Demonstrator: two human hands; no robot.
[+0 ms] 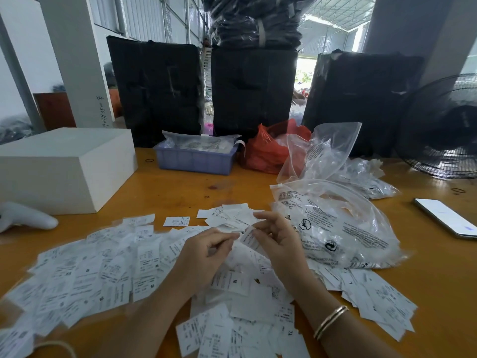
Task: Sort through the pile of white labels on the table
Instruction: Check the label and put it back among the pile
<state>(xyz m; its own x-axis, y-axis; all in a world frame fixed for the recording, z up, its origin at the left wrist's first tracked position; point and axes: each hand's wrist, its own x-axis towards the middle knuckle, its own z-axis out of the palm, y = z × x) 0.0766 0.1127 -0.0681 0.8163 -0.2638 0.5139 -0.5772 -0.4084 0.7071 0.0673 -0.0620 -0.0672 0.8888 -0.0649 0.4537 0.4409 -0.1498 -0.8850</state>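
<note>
Left hand (206, 251): fingers curled in, with the thumb and first finger tips together; it is too blurry to tell if they pinch a label.
Right hand (277, 236): pinches one small white label (248, 237) by its right edge, held up just above the pile.
Held label: sits between the two hands, tilted, with tiny black print on it.
Pile of labels (103, 275): spread wide on the table (180, 192), under both hands and out to the left and right of them.
Small heap (232, 215): more labels just past the fingertips.
Clear bags (343, 228): printed plastic bags right beside the right hand.
White box (64, 166): far out past the left hand.
Purple tray (196, 158): well past both hands.
Phone (449, 218): far to the right of the right hand.
Bracelets (330, 322): two thin gold ones on the right wrist.
</note>
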